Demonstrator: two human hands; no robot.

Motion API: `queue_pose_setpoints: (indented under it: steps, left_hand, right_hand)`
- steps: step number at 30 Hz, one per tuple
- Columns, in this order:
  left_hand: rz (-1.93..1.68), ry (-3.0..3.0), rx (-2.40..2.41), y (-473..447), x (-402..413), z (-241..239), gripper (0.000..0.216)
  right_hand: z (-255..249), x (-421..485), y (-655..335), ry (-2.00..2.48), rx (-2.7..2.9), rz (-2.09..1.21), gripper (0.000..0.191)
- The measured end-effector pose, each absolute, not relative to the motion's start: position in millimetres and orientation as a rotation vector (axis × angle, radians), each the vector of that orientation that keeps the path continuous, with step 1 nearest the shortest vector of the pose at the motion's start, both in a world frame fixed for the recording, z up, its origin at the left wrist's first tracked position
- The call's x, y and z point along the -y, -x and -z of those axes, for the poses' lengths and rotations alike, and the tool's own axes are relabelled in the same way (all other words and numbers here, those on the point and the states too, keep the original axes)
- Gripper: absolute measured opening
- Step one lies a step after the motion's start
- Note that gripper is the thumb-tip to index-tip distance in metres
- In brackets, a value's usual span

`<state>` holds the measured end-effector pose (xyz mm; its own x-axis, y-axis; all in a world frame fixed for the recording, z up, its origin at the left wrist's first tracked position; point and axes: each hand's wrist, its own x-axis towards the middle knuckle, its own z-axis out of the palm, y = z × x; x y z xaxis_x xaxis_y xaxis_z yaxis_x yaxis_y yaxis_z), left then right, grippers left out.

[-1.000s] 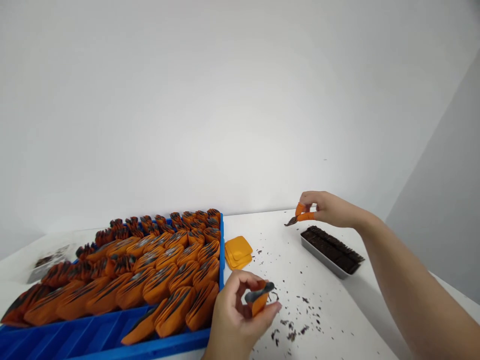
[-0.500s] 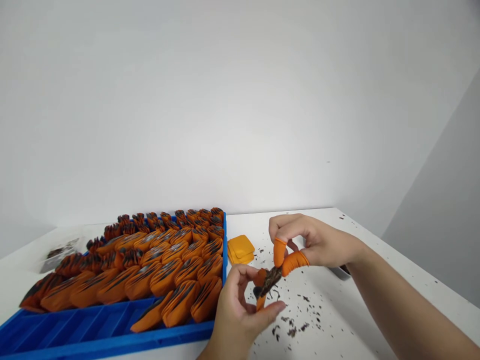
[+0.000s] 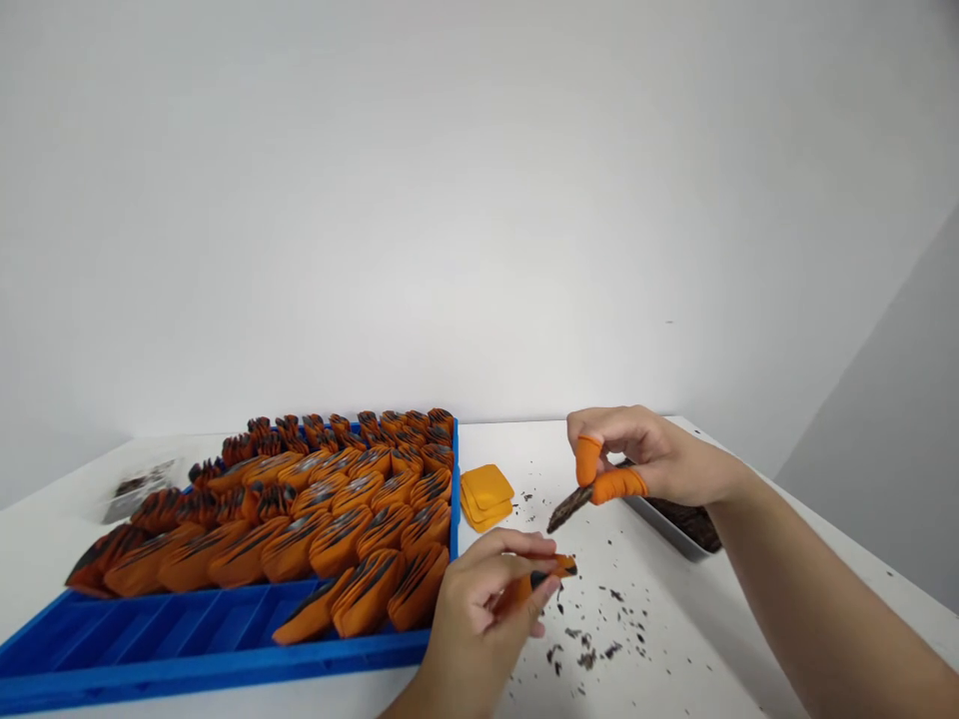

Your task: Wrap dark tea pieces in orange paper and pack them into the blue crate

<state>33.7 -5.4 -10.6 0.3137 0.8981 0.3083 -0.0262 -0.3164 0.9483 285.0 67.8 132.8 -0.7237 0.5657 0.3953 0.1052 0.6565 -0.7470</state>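
Observation:
My right hand [image 3: 636,459], with orange finger cots on thumb and forefinger, pinches a dark brown dried strip [image 3: 569,509] that slants down to the left. Lower and to the left, my left hand [image 3: 494,609] closes its thumb and fingers around a small folded orange piece with black edges [image 3: 560,566]; much of it is hidden by the fingers. The strip's lower end hangs just above that hand, apart from the orange piece. Left of my hands, a blue compartment tray [image 3: 225,654] carries rows of similar folded orange-and-black pieces [image 3: 300,547].
Yellow squares [image 3: 486,489] lie stacked beside the tray on the white table [image 3: 674,619]. A grey container of dark brown material [image 3: 685,529] sits partly behind my right wrist. Brown crumbs [image 3: 588,659] are scattered in front. A clear container [image 3: 139,489] stands far left.
My right hand has moved up and right with the brown strip, away from my left hand. My left hand has turned and closed further around the orange piece. The view has shifted slightly.

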Motion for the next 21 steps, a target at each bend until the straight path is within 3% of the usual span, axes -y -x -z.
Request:
queue_pose_setpoints:
  steps: [6,21]
  left_hand:
    - [-1.196,-1.459,-0.869,-36.7,4.9,14.4,0.021]
    - [-1.338,-1.167,-0.876,-41.5,4.6,8.2,0.055]
  right_hand:
    - [-135.7,-64.2,-285.6,0.535,2.286,-0.928,0.015]
    - [-124.8,-58.0,-266.9,0.614,2.254,-1.034,0.022]
